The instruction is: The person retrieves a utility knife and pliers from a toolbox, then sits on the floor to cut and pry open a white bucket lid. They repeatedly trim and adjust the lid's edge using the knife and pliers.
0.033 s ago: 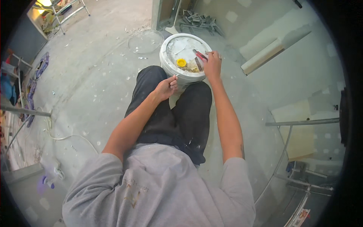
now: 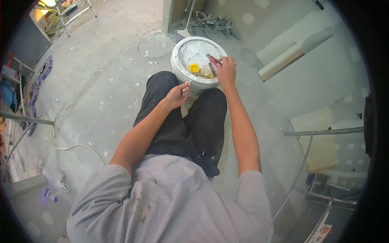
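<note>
A white round bucket (image 2: pixel 188 81) with its lid on stands just beyond my knees. On the lid (image 2: pixel 190 47) lie a yellow cap (image 2: pixel 194 68), a thin white stick and a dark flat strip (image 2: pixel 212 69). My right hand (image 2: pixel 227 73) is at the lid's right side, its fingers closed at the handle ends of small red-handled pliers (image 2: pixel 213 59). The pliers' dark jaws point away to the left, low over the lid. My left hand (image 2: pixel 178 96) is closed at the near rim, above my left knee. Its thumb and finger pinch a small white piece (image 2: pixel 189 82), too small to name.
A broom-like tool (image 2: pixel 184 32) and a heap of metal offcuts (image 2: pixel 214 24) lie beyond the bucket. A wire loop (image 2: pixel 156 44) is on the dusty floor. A pale cable (image 2: pixel 77 146) runs at left. Metal bars (image 2: pixel 324 131) stick in from both sides; a stepladder (image 2: pixel 77 16) stands far left.
My right hand has shifted slightly left and toward me. The pliers' red handles show a little more apart. My left hand stays in place.
</note>
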Action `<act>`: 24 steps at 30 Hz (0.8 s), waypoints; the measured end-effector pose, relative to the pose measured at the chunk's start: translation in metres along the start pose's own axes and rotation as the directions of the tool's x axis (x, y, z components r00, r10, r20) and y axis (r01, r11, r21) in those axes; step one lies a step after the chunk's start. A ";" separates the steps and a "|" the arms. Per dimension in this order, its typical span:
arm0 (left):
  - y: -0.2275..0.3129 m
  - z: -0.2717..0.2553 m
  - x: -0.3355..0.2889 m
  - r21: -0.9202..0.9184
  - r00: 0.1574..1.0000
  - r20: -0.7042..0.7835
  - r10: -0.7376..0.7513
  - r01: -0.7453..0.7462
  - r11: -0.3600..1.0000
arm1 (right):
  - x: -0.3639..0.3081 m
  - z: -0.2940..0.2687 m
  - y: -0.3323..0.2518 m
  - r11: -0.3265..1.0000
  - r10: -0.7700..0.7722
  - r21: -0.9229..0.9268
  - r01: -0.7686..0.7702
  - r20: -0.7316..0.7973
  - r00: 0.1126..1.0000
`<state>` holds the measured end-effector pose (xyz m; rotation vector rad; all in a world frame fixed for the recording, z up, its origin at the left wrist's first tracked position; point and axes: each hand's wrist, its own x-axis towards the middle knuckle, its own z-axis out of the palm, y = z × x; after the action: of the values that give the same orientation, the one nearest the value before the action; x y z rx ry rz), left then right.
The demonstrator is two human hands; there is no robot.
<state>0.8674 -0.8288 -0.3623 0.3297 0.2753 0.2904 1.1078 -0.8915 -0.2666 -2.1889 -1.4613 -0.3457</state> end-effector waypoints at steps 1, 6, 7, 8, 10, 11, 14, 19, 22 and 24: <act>0.000 -0.002 -0.002 0.009 0.999 -0.036 -0.002 0.002 1.000 | -0.005 0.002 -0.011 0.996 0.078 0.046 -0.081 0.049 0.996; -0.001 0.000 0.000 0.012 1.000 -0.014 -0.001 0.002 1.000 | -0.016 0.011 -0.016 0.995 0.097 -0.032 -0.096 0.026 0.995; -0.002 0.000 0.000 -0.003 1.000 -0.004 -0.008 0.008 1.000 | -0.015 0.011 -0.015 0.995 0.095 -0.032 -0.094 0.026 0.995; -0.002 0.000 0.000 -0.003 1.000 -0.006 -0.007 0.007 1.000 | -0.014 0.010 -0.015 0.985 0.174 -0.025 -0.173 0.084 0.981; -0.001 0.002 -0.001 0.000 1.000 -0.008 -0.016 0.016 1.000 | -0.013 0.009 -0.013 0.968 0.252 -0.023 -0.251 0.142 0.957; -0.002 0.002 -0.001 0.000 1.000 -0.006 -0.017 0.017 1.000 | -0.010 0.007 -0.010 0.969 0.239 0.003 -0.246 0.225 0.944; -0.003 0.004 0.003 -0.025 1.000 0.022 -0.012 0.012 1.000 | -0.014 0.000 -0.004 0.955 0.249 0.109 -0.276 0.209 0.946; 0.002 -0.008 -0.001 -0.052 1.000 0.013 -0.010 0.011 0.999 | -0.050 -0.028 -0.047 0.902 0.123 0.418 -0.111 -0.002 0.992; -0.001 0.001 -0.002 -0.098 0.999 0.034 -0.028 0.031 0.995 | -0.087 -0.033 -0.057 0.866 0.122 0.482 -0.135 0.058 0.991; -0.002 0.002 -0.001 -0.088 0.999 0.022 -0.024 0.026 0.996 | -0.103 -0.027 -0.058 0.671 0.245 0.673 -0.310 0.193 0.950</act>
<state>0.8677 -0.8314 -0.3610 0.2417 0.2453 0.2734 1.0148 -0.9692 -0.2764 -1.7447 -1.0177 0.3756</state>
